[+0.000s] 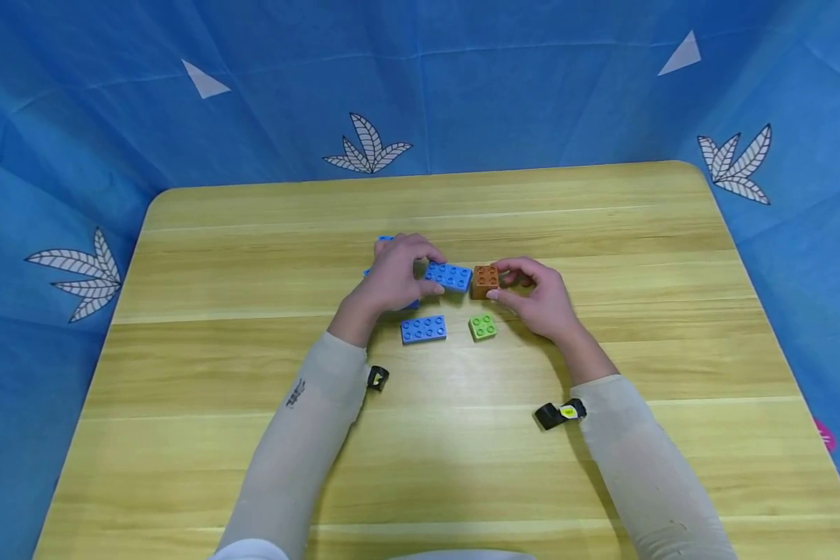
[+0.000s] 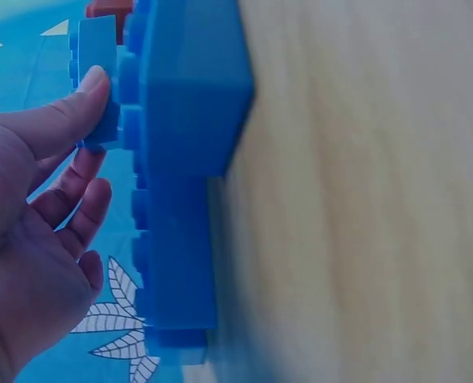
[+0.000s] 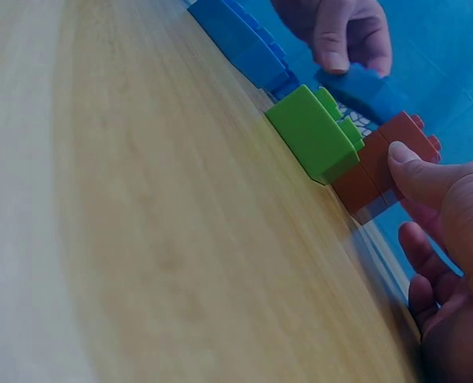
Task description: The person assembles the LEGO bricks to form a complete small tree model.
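Observation:
My left hand [image 1: 390, 278] pinches a blue eight-stud toy brick [image 1: 449, 277] between thumb and fingers. In the right wrist view this brick [image 3: 362, 89] is raised above the tabletop. My right hand [image 1: 542, 302] grips a brown stack of two four-stud bricks [image 1: 486, 278], thumb on the near side. The stack stands upright on the table, right beside the end of the held blue brick. Nearer to me lie a lime green four-stud brick [image 1: 482, 327] and another blue eight-stud brick [image 1: 423, 330].
More blue bricks [image 1: 386, 238] lie behind and under my left hand, mostly hidden by it. The wooden table [image 1: 252, 365] has rounded far corners. A blue cloth [image 1: 532, 93] with leaf prints hangs around it. Black straps [image 1: 560, 413] sit at both wrists.

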Tool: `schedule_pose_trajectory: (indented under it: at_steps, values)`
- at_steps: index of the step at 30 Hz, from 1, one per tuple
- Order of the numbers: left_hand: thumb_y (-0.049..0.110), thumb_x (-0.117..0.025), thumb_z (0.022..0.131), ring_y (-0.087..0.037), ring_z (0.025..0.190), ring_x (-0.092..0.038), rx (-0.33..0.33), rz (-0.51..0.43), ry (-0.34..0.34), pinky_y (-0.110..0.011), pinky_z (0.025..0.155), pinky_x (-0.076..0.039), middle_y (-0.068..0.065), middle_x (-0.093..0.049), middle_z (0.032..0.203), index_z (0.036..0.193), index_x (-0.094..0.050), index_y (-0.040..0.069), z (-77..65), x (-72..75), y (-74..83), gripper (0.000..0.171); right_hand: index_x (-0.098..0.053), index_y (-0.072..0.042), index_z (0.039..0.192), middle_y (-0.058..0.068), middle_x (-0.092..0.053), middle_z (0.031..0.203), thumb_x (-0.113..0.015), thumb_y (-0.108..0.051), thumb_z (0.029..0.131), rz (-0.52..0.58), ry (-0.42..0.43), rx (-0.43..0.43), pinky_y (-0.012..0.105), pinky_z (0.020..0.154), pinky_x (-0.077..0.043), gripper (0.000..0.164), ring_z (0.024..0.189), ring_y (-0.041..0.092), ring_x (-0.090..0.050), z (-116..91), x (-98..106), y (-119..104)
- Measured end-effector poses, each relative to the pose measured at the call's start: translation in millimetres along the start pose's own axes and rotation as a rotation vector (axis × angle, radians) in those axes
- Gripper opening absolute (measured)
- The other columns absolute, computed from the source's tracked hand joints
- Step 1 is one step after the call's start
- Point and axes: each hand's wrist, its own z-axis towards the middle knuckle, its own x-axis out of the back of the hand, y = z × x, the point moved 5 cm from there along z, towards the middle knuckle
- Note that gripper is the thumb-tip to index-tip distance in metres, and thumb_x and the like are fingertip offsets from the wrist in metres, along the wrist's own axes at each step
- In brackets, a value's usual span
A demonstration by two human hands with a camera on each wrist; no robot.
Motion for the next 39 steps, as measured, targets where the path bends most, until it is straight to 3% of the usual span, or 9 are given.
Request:
schedule_pose_trajectory:
  at_steps: [8,19,25,34,39]
  values:
    - [0.027,-0.084,0.083,-0.019,0.115,-0.051,-0.093,-0.043,0.03,-0.047,0.102,-0.021,0.004,-0.064,0.116,0.117,-0.072,0.012,-0.9,5.8,15.5,0.039,-0.066,0.009,0.114,0.031,-0.064,0.097,-0.078,0.007,0.082,-0.003,0.003,-0.001,0.053,0.08,-0.039,0.034,0.091,0.046,-0.056,-0.8,-0.2,0.3]
    - [0.033,-0.082,0.085,-0.019,0.117,-0.051,-0.065,-0.017,-0.003,-0.045,0.103,-0.023,0.002,-0.062,0.117,0.121,-0.071,0.013,2.0,0.7,24.8,0.042,-0.067,0.007,0.115,0.025,-0.065,0.097,-0.078,0.006,0.083,0.007,-0.002,0.0,0.052,0.08,-0.038,0.033,0.092,0.046,-0.056,-0.1,0.1,-1.5]
    - [0.033,-0.083,0.085,-0.018,0.113,-0.052,-0.078,0.003,0.014,-0.046,0.1,-0.025,0.003,-0.062,0.112,0.119,-0.073,0.014,3.8,-1.0,27.8,0.04,-0.067,0.007,0.115,0.027,-0.065,0.098,-0.078,0.005,0.083,0.004,-0.002,0.002,0.052,0.081,-0.038,0.034,0.092,0.046,-0.056,0.5,0.8,-1.8]
    - [0.034,-0.082,0.085,-0.019,0.112,-0.052,-0.068,0.04,0.011,-0.047,0.1,-0.024,0.004,-0.062,0.111,0.117,-0.074,0.016,4.2,-0.7,29.3,0.039,-0.066,0.009,0.116,0.024,-0.066,0.111,-0.081,0.007,0.079,0.042,0.007,0.147,0.064,0.084,-0.038,0.039,0.094,0.047,-0.056,6.8,2.0,-22.6]
    - [0.035,-0.082,0.084,-0.018,0.111,-0.052,-0.076,0.048,0.012,-0.047,0.099,-0.024,0.004,-0.062,0.111,0.116,-0.074,0.017,4.7,0.4,30.6,0.037,-0.068,0.007,0.113,0.02,-0.067,0.105,-0.08,0.005,0.081,0.018,-0.009,0.139,0.063,0.085,-0.037,0.035,0.095,0.043,-0.056,10.3,0.0,-29.9]
